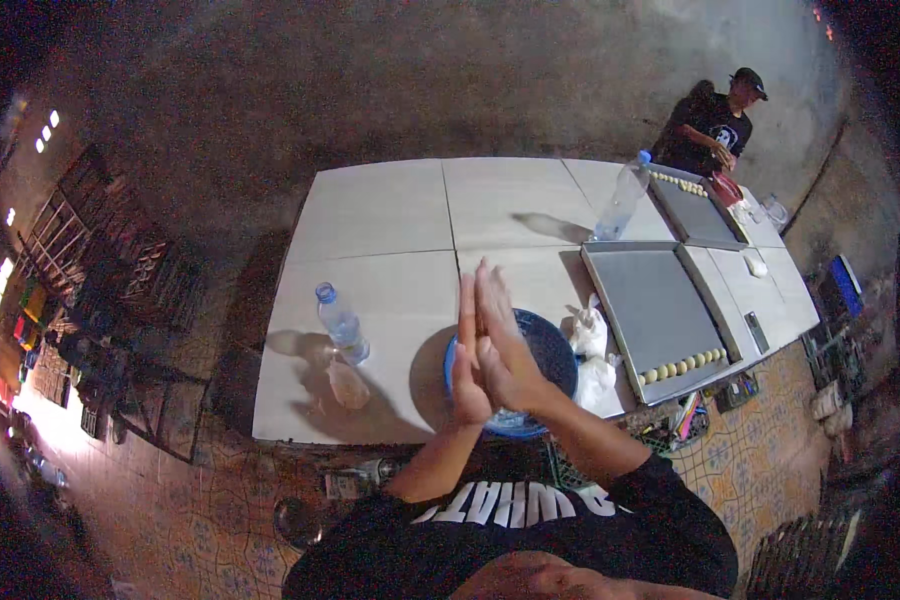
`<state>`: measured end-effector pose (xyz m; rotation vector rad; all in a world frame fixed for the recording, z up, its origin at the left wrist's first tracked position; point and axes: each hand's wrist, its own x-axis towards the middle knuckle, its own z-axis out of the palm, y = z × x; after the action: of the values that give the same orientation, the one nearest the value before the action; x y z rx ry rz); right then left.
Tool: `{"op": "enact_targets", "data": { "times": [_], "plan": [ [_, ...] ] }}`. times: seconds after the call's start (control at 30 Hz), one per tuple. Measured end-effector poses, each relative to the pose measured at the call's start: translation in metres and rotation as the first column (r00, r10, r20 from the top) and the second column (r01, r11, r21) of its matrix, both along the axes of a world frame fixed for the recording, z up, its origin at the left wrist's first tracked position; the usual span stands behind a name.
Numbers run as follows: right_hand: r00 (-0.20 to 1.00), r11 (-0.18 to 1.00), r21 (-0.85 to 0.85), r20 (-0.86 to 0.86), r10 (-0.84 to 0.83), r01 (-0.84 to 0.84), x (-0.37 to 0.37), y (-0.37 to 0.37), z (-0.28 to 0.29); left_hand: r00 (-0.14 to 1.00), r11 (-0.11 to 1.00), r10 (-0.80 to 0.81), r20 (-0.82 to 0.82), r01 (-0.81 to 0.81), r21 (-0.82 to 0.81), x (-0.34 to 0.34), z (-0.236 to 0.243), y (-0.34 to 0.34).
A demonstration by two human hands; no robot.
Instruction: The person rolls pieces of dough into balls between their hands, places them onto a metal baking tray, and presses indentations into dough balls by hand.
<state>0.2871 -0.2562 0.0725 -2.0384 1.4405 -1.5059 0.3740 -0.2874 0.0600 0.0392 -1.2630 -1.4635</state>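
My left hand (468,370) and my right hand (506,356) are pressed palm to palm, fingers straight and together, above a blue plastic basin (548,350). Anything between the palms is hidden. Right of the basin lie crumpled white plastic bags (592,375), beside a metal tray (650,300) with a row of small pale dough balls (682,365) along its near edge. On the left, an open clear water bottle (346,330) stands near a small translucent bag (348,387) on the white tiled table (370,215).
A tall bottle (620,205) stands behind the near tray. A second tray (695,215) with dough balls sits at the back right, where a co-worker (710,130) in black is working. A phone (757,332) lies on the right. Racks (80,230) stand at the left.
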Motion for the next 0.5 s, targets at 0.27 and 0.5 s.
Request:
{"op": "enact_targets", "data": {
  "times": [0.27, 0.5],
  "plan": [
    [0.965, 0.945, 0.297, 0.253, 0.064, -0.14, -0.003, 0.006, -0.001, 0.985, 0.926, 0.126, 0.118, -0.074, -0.371, 0.006, -0.033, -0.01],
    [1.0, 0.989, 0.148, 0.001, -0.001, 0.001, 0.016, 0.004, -0.035, 0.984, 0.987, 0.156, -0.083, -0.158, -0.018, -0.001, -0.002, -0.011]
  ]
}}
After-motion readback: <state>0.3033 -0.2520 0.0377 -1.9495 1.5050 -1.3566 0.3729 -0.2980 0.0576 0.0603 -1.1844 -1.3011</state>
